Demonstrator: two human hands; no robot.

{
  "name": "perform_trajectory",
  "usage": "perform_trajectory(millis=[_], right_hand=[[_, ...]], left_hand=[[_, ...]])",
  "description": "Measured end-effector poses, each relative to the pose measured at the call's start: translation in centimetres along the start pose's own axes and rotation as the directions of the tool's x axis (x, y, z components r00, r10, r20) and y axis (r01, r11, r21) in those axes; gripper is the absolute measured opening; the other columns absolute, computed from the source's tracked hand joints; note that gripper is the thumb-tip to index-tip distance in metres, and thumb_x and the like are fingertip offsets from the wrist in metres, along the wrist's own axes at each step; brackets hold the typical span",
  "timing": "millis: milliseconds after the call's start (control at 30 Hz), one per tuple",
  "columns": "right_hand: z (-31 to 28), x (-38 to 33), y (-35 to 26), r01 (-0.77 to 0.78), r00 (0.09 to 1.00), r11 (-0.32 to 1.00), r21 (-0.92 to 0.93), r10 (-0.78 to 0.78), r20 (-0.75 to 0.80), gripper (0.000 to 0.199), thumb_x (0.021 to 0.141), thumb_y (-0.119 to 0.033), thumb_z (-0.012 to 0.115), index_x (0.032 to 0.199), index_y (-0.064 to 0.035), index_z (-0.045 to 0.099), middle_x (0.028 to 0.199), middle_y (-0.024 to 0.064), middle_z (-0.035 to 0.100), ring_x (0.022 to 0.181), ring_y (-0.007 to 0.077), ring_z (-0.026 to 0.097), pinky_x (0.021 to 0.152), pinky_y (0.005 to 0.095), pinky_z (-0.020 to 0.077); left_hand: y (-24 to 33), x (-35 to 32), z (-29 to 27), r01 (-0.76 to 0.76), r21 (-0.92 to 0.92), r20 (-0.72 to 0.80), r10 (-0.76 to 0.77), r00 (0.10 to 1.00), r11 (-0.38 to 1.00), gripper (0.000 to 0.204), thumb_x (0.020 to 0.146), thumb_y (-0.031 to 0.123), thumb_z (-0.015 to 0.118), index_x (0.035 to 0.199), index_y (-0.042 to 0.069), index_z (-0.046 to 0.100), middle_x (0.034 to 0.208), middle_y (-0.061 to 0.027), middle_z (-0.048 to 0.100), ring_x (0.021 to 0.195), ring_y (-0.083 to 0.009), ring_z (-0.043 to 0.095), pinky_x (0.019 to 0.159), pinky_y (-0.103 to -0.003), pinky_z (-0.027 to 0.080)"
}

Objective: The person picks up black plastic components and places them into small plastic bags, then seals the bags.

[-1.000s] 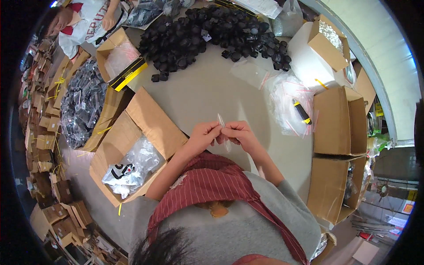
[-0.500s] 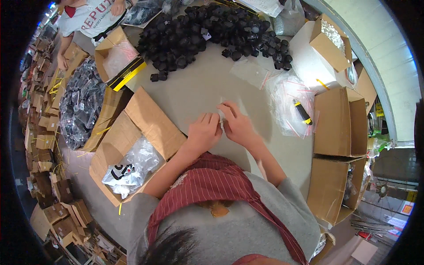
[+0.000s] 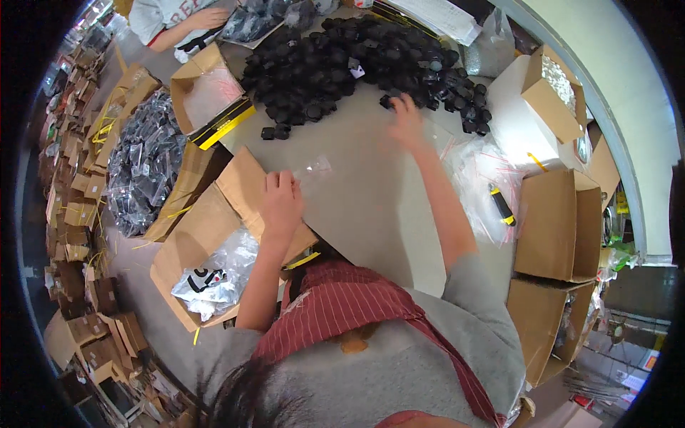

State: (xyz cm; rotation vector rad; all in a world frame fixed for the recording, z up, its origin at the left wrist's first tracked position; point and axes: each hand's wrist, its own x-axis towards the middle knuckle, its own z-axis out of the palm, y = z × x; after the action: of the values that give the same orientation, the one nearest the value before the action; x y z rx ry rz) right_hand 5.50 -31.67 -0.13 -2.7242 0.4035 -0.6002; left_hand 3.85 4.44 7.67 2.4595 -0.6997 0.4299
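Note:
My left hand is closed near the flap of an open cardboard box. From its fingertips a small clear plastic bag sticks out to the right over the grey table. My right hand reaches to the near edge of a heap of small black plastic parts. Its fingers are stretched out and slightly blurred, with the tips at one black part; whether they grip it is hard to see.
Clear zip bags lie at the right with a yellow-black cutter knife on them. Open cardboard boxes stand along the right side. On the left are a box of bagged black parts and a box of plastic wrap. Far left, another person's arm shows.
My hands, together over the table before, have moved apart. The left has shifted left with the clear bag; the right has reached forward to the black heap. The view has shifted slightly.

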Motion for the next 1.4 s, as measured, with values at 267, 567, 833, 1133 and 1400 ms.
perform_trajectory(millis=[267, 567, 833, 1133, 1400], right_hand=[[0.8, -1.1, -1.0, 0.176, 0.983, 0.926, -0.334, -0.151, 0.1, 0.054, 0.077, -0.026, 0.074, 0.125, -0.0091, 0.057, 0.126, 0.0157, 0.052, 0.125, 0.0363, 0.047, 0.105, 0.045, 0.0367], [-2.3, -13.0, -7.5, -0.157, 0.985, 0.814, 0.56, 0.086, 0.152, 0.049, 0.076, -0.015, 0.075, 0.119, -0.004, 0.055, 0.129, 0.0167, 0.057, 0.11, 0.0356, 0.061, 0.089, 0.0386, 0.052], [-6.4, -21.7, -12.1, -0.073, 0.997, 0.505, 0.86, 0.012, 0.077, 0.044, 0.078, -0.007, 0.076, 0.119, -0.0041, 0.058, 0.137, 0.0138, 0.057, 0.121, 0.0248, 0.059, 0.096, 0.0347, 0.05], [-5.5, -21.5, -10.2, -0.176, 0.918, 0.613, 0.77, -0.18, 0.353, 0.051, 0.077, 0.003, 0.064, 0.126, -0.0046, 0.055, 0.142, 0.0113, 0.053, 0.126, 0.0251, 0.053, 0.104, 0.0366, 0.044], [-4.1, -19.0, -8.9, -0.56, 0.792, 0.211, 0.801, -0.147, 0.593, 0.049, 0.083, -0.002, 0.063, 0.131, -0.0047, 0.056, 0.121, 0.0044, 0.063, 0.106, 0.012, 0.059, 0.088, 0.0278, 0.05]], left_hand=[[1.6, -0.3, 0.5, -0.182, 0.133, -0.108, 0.197, 0.974, 0.974, 0.022, 0.079, 0.007, 0.066, 0.099, 0.015, 0.067, 0.094, -0.0058, 0.061, 0.085, -0.0257, 0.06, 0.067, -0.037, 0.052], [1.8, -6.8, 8.9, -0.317, 0.093, 0.216, 0.292, 0.932, 0.944, 0.027, 0.084, 0.02, 0.063, 0.11, 0.012, 0.067, 0.086, -0.0059, 0.06, 0.081, -0.0244, 0.063, 0.059, -0.037, 0.055], [2.6, -5.3, 8.1, -0.111, -0.207, 0.432, 0.193, 0.881, 0.972, 0.027, 0.089, 0.018, 0.058, 0.115, 0.012, 0.065, 0.084, -0.0134, 0.065, 0.08, -0.0352, 0.065, 0.067, -0.045, 0.053], [2.3, -4.6, 6.9, -0.142, -0.31, 0.476, 0.282, 0.833, 0.94, 0.035, 0.083, 0.013, 0.057, 0.117, 0.006, 0.062, 0.089, -0.0176, 0.067, 0.084, -0.0377, 0.064, 0.072, -0.048, 0.052], [2.0, -4.6, 6.6, -0.105, -0.273, 0.443, 0.222, 0.869, 0.956, 0.036, 0.083, 0.012, 0.057, 0.118, 0.005, 0.061, 0.09, -0.0179, 0.067, 0.083, -0.0382, 0.064, 0.072, -0.048, 0.052]])
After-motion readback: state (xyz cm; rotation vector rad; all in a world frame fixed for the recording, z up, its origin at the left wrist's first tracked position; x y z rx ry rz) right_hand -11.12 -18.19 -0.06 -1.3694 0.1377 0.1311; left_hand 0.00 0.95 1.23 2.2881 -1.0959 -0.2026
